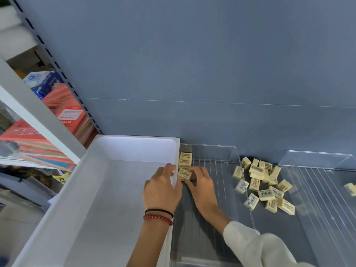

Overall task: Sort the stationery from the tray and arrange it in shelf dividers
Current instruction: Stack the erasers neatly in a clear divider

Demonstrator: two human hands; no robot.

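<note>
Evidently eraser (184, 174) sits pinched within right grip (202, 185).

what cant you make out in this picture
All head view:
- Print on the loose erasers: too small.
- Left hand on the tray rim: fingertips curl out of sight, grip unclear.
- Shelved eraser row: near end hidden by the right hand and the eraser it pinches.
- Far-right eraser: cut by the right edge.

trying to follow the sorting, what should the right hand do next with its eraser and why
Probably slide the eraser back flush against the row of erasers at the back of the lane: the right hand pinches it just in front of them, slightly askew.
</note>
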